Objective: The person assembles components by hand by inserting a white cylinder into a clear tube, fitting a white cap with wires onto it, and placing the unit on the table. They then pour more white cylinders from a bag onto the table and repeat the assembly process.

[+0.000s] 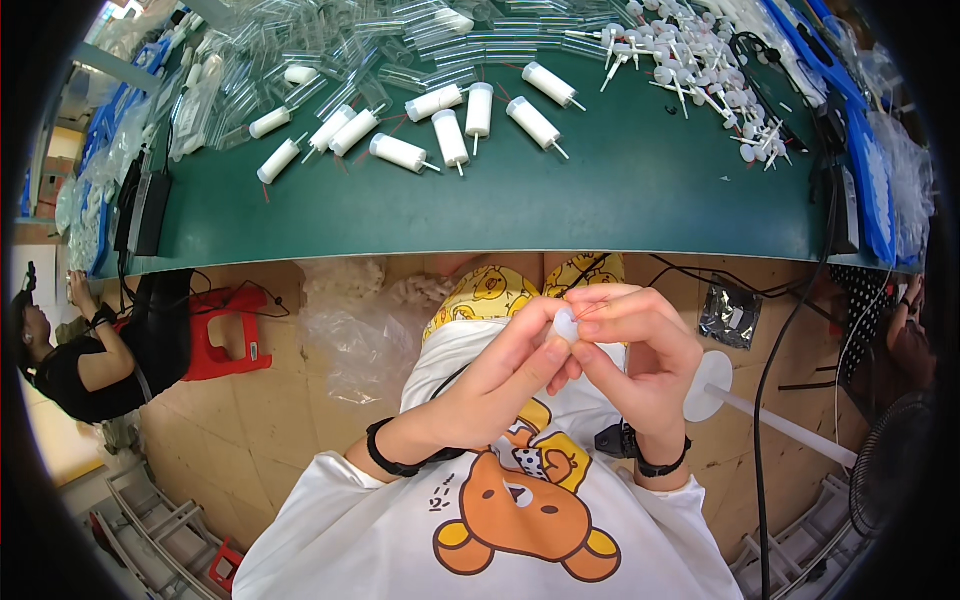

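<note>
Above my lap, just short of the table edge, both hands meet at one small white rounded piece (566, 324) with a thin red thread or wire beside it. My left hand (510, 365) pinches the piece between thumb and fingers. From the other side, my right hand (645, 345) has its thumb and fingertips closed at the same piece and the red strand. The fingers hide much of it, so its full shape cannot be made out. Beyond, on the green table (480, 215), lie several white cylinders (450, 138) in clear sleeves, with thin white stems and some red strands.
Clear tubes (430, 45) are heaped at the back, and small white discs with stems (700, 60) lie at the back right. Black adapters (152, 212) and cables flank the table. A red stool (225, 335) and another person (90, 350) are at left, a fan (895, 465) at right.
</note>
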The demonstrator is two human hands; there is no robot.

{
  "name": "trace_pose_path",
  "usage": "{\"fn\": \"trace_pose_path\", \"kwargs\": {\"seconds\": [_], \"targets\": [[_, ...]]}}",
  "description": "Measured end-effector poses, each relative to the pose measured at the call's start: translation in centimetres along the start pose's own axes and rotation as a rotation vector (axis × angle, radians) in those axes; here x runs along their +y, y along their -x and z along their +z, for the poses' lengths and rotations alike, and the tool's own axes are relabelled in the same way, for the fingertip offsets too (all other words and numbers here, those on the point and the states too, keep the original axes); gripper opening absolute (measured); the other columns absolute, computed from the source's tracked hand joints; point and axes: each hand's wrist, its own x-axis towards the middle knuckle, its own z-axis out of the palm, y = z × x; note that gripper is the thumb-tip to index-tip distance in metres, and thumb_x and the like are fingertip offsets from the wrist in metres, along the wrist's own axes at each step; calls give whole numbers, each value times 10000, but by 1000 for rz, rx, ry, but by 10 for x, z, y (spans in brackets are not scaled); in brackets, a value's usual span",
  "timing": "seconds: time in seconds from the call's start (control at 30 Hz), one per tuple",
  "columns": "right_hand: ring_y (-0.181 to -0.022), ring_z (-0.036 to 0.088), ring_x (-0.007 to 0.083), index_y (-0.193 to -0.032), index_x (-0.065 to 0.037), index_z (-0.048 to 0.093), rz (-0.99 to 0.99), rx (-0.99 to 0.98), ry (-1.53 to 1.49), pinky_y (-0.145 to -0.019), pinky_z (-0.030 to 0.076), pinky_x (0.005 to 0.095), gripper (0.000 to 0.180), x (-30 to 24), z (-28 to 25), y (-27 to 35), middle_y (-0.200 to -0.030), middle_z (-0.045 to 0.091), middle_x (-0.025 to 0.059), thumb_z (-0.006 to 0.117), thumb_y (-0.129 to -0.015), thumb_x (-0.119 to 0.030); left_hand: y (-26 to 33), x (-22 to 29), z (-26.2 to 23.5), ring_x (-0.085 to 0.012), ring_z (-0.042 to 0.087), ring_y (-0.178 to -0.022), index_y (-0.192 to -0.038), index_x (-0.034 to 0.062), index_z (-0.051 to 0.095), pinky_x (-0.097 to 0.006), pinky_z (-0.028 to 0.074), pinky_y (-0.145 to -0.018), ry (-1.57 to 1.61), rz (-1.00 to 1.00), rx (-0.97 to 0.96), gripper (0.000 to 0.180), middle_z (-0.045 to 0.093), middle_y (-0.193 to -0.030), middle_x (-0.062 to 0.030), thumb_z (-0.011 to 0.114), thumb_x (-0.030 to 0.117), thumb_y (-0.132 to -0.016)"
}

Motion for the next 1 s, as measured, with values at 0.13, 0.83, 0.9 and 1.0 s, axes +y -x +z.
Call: {"fn": "trace_pose_path", "kwargs": {"seconds": [0.13,0.83,0.9,1.0], "targets": [[-922,617,280,-867,-2,643,-2,14,105,-776,501,355,220,1,0,7,-901,639,90,662,-669,93,-3,0,4,-81,445,-761,-1177,34,392,-226,390,-670,61,-59,25,300,461,-896,-19,316,251,-984],[-921,590,298,-826,-15,656,-19,-80,298,-771,476,349,205,0,10,18,-893,629,84,654,-628,37,-4,-14,-12,-42,373,-595,-929,69,447,-184,309,-515,137,-73,47,216,444,-724,-1,279,198,-972],[-921,589,300,-831,-17,656,-16,-73,286,-777,473,350,206,2,12,18,-905,630,85,657,-631,32,-4,-15,-12,-42,373,-587,-924,70,447,-184,310,-514,154,-71,48,216,446,-720,-1,282,201,-970],[-935,584,300,-847,-14,652,-29,-38,301,-790,468,352,214,4,20,19,-924,631,84,656,-638,28,-4,-18,-14,-42,372,-582,-929,68,450,-182,307,-512,261,-56,90,207,454,-723,-7,297,204,-966]]}}
